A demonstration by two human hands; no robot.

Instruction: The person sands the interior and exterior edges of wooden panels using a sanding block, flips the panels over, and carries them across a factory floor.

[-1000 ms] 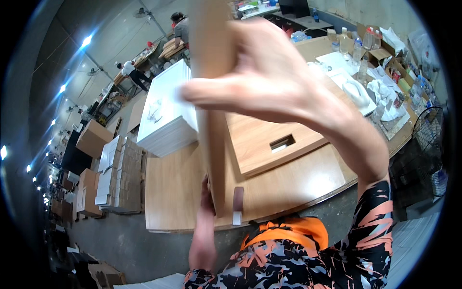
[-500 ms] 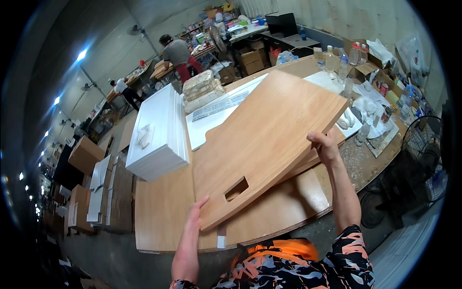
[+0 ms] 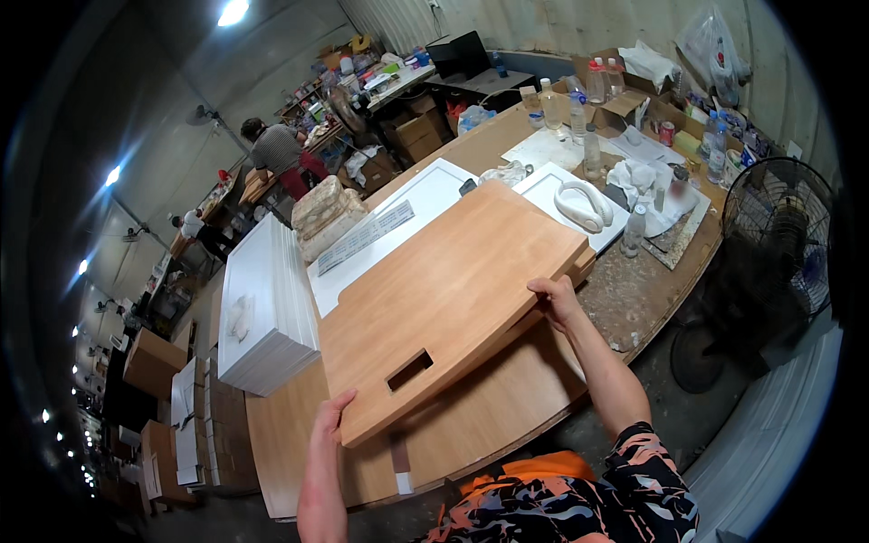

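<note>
A large light wooden board (image 3: 453, 290) with a rectangular slot near its front edge lies almost flat on a stack of similar boards (image 3: 507, 398) on the workbench. My left hand (image 3: 331, 418) grips its near left corner. My right hand (image 3: 554, 299) holds its right edge, fingers curled under the board. Both forearms come up from the lower edge.
A stack of white panels (image 3: 262, 308) stands left of the board. White trays, plastic bottles (image 3: 590, 149), cardboard boxes and rags crowd the bench's far right. A black floor fan (image 3: 778, 244) stands at right. Other people (image 3: 276, 145) work at benches far behind. Cartons are stacked at lower left.
The board was upright close to my face a second ago; both hands have swung it down, and it now lies nearly flat on the stack.
</note>
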